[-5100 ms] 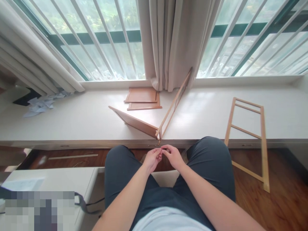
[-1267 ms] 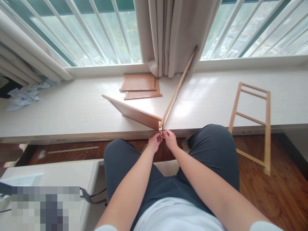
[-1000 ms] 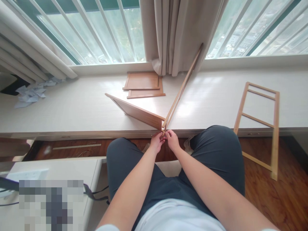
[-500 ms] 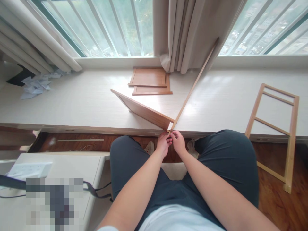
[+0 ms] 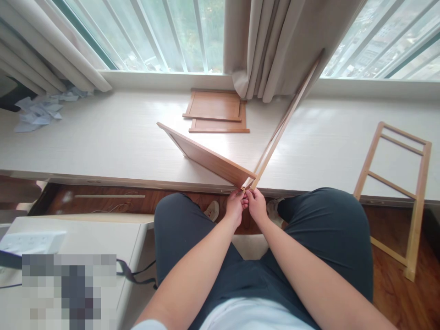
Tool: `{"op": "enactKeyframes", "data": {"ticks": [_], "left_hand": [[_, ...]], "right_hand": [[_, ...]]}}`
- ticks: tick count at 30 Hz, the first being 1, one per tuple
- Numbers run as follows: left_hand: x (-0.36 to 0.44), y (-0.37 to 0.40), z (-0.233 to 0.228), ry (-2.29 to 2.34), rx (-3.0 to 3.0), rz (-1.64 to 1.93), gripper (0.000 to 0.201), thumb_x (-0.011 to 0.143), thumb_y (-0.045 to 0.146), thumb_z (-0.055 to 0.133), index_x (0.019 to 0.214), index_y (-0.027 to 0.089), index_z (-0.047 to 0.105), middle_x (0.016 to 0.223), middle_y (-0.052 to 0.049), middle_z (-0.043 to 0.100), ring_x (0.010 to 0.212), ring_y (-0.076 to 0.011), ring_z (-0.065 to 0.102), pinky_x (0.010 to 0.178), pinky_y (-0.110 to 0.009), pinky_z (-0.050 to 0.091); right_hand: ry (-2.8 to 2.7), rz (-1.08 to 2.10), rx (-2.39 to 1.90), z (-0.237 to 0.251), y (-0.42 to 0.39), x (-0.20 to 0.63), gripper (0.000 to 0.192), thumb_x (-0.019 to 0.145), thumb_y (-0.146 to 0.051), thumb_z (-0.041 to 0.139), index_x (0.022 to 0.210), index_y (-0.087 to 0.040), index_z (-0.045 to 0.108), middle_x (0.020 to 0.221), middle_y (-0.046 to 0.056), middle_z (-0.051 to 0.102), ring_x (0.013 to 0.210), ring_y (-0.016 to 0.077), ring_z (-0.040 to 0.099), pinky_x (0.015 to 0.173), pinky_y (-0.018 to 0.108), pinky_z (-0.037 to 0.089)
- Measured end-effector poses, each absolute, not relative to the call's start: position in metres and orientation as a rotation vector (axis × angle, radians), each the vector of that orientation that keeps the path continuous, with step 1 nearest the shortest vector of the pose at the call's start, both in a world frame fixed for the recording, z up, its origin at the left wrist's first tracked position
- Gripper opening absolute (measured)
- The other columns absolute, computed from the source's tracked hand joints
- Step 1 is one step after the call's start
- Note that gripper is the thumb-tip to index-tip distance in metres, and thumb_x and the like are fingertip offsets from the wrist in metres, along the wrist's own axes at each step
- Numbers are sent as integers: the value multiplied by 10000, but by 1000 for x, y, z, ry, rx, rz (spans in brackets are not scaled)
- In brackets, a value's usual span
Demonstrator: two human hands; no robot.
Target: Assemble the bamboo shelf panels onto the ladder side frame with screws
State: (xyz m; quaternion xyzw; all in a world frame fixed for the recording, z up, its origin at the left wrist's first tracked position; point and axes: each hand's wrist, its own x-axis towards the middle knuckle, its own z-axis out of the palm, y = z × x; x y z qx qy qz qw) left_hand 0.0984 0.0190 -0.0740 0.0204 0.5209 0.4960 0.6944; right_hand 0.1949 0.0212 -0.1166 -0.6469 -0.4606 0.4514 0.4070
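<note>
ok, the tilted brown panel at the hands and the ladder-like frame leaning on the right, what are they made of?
Tilted brown panel: looks like wood or wood-veneer board, smooth matte mid-brown face with a faint grain and a raised edge strip; solid or veneer cannot be told. Ladder-like pale frame: thin light slats, probably bamboo or pale wood, apparently unpainted. Both the left hand and the right hand pinch at the panel's near corner.

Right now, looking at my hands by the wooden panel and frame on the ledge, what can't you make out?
- Whatever the left hand and right hand pinch at the corner where the wooden panel meets the slatted frame: too small, covered by fingertips.
- The slatted frame's far end: hidden behind the curtain.
- The item at lower left: blurred out.
- The second frame foot: partly behind the knee.
</note>
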Motion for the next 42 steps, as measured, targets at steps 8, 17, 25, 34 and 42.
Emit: {"op": "enactKeyframes", "data": {"ticks": [8, 17, 25, 34, 42], "left_hand": [[99, 21, -76, 1177, 51, 1108, 154, 852, 168, 727, 986, 154, 652, 724, 0, 641, 533, -63, 542, 541, -183, 406], [96, 21, -78, 1196, 128, 1056, 176, 854, 209, 741, 1000, 172, 649, 762, 0, 632, 553, -64, 538, 545, -190, 401], [93, 19, -79, 1265, 172, 1014, 177, 891, 313, 690, 1002, 192, 621, 823, 13, 617, 564, -78, 560, 512, -202, 351], [97, 10, -88, 1334, 124, 970, 557, 1014, 642, 315, 1039, 188, 637, 891, -38, 627, 598, -116, 529, 533, -241, 370], [104, 5, -96, 1239, 238, 631, 237, 867, 387, 675, 951, 167, 703, 845, -60, 683, 623, -130, 573, 579, -236, 389]], "right_hand": [[-1159, 1169, -1652, -119, 20, 189, 341, 966, -496, 487, 791, -223, 593, 714, 6, 652, 612, 165, 577, 580, 266, 435], [-1185, 1169, -1591, -124, 23, 193, 429, 963, -575, 446, 757, -223, 579, 724, 10, 639, 659, 172, 579, 643, 276, 453], [-1126, 1200, -1616, -116, 19, 197, 432, 945, -555, 417, 764, -218, 618, 637, 2, 633, 606, 187, 583, 636, 298, 432], [-946, 1193, -1703, -115, 19, 208, 195, 708, -280, 453, 804, -225, 614, 560, -26, 609, 575, 201, 576, 568, 292, 408], [-678, 1186, -1651, -108, 22, 210, 234, 748, -301, 494, 951, -221, 578, 832, 50, 749, 682, 210, 672, 583, 305, 510]]}}
